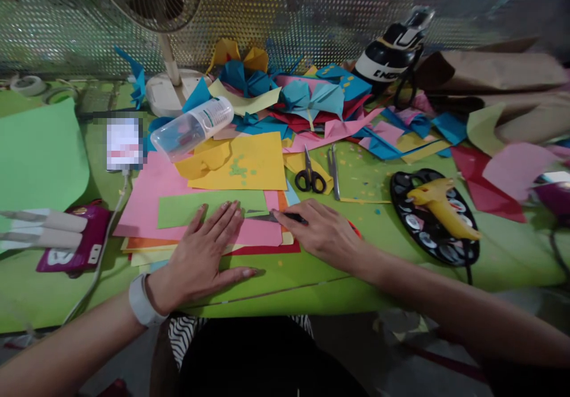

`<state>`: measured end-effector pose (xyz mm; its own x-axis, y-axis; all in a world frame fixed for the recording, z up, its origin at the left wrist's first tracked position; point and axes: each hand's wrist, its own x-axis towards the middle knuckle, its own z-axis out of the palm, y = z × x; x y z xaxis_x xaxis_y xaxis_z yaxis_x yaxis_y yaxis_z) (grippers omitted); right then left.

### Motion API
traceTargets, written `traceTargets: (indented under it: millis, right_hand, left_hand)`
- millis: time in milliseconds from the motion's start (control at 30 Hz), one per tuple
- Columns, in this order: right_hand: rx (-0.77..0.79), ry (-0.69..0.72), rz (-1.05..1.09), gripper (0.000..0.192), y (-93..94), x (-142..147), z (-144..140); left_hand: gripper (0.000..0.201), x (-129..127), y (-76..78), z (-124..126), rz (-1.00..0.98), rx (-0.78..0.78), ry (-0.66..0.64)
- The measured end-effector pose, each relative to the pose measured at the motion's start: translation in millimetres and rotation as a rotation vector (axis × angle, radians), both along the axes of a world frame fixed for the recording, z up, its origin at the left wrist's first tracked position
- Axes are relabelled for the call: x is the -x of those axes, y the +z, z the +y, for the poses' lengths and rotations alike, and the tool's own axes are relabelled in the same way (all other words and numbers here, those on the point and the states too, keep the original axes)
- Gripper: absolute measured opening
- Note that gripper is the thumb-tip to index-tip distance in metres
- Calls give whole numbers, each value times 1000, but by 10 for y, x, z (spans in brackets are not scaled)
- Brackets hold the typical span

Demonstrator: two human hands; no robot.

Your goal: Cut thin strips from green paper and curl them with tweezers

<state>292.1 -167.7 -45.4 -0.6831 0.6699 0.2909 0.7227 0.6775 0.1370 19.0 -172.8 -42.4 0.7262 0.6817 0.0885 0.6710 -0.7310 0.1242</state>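
Note:
My left hand [207, 248] lies flat, fingers stretched, with its fingertips on a light green paper strip [178, 210]. That strip rests on a pink sheet [142, 207], on top of a stack of coloured paper. My right hand [323, 231] is closed on a black-handled tool with a pointed metal blade [262, 215]. The blade points left at the strip's right part, close to my left fingertips, with a thin green sliver across it. Whether it is a knife or scissors I cannot tell. A red-orange edge [355, 228] shows behind my right hand.
Black scissors [310, 174] and tweezers [333, 171] lie beyond my right hand. A yellow sheet [262, 159] bears green cuttings. Around these are a clear bottle [193, 127], a fan [171, 76], folded paper scraps [312, 97], a black bottle [387, 59] and a yellow glue gun [445, 207] on a black palette [401, 198].

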Motion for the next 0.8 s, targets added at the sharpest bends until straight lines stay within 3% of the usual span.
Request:
traceTargets:
  millis: [400, 800]
  right_hand:
    - [-30, -34, -17, 35, -9, 95, 26]
    - [-20, 45, -63, 34, -26, 98, -14]
  left_hand:
    - [88, -9, 10, 1, -6, -5, -4]
    - [88, 2, -3, 3, -10, 11, -4]
